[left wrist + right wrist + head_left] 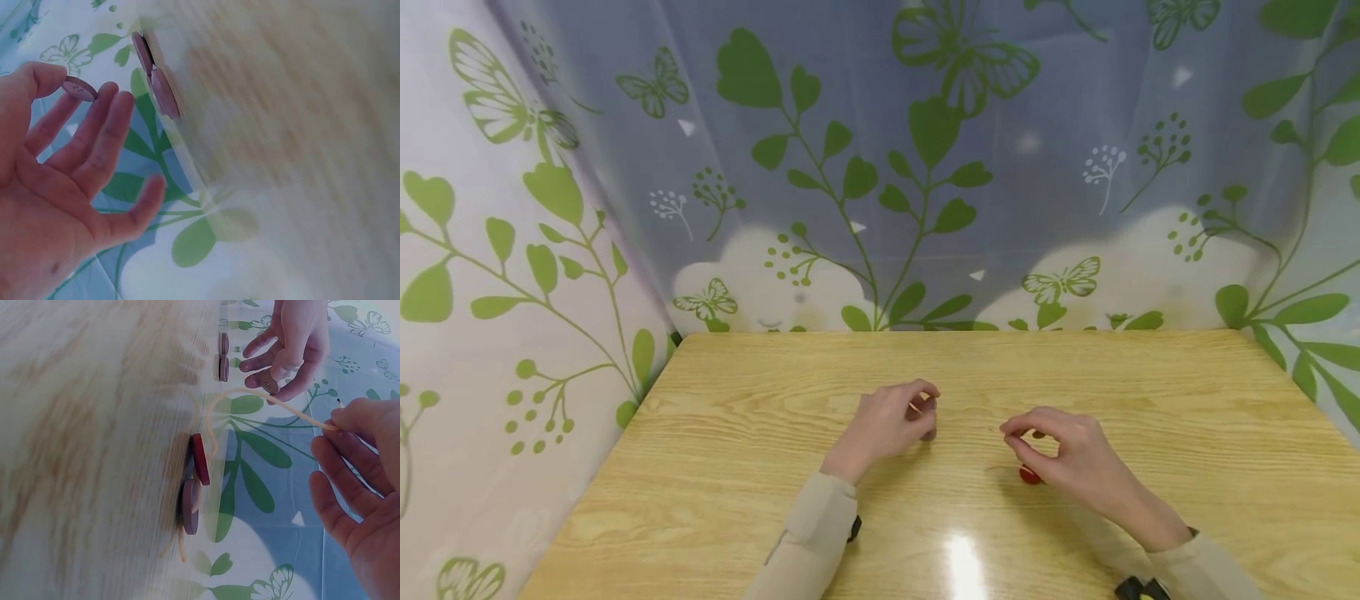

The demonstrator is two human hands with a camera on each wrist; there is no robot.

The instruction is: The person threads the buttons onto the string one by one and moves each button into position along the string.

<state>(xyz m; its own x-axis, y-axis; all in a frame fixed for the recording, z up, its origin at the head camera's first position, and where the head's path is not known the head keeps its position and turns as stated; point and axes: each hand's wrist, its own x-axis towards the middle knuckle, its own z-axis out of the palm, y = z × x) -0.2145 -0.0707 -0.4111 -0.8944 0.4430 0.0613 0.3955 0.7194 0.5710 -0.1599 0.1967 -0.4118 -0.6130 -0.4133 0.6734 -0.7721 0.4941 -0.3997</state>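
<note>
Leafy green curtains (925, 167) hang behind the wooden tabletop (737, 467) where you work. Your left hand (887, 421) pinches a mauve button (79, 89) between thumb and fingertips, with two more mauve buttons (156, 75) lying on the wood nearby. Your right hand (1063, 454) pinches the end of a pale cord (275, 403), which trails down to the red button (200, 459) and a brownish button (190, 506) resting beneath it.

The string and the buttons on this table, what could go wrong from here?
The left hand pinches one button only at its edge, so it might slip and fall. The right hand holds the string near its tip; the slack end trails past the red button and could drag loose buttons along.
</note>
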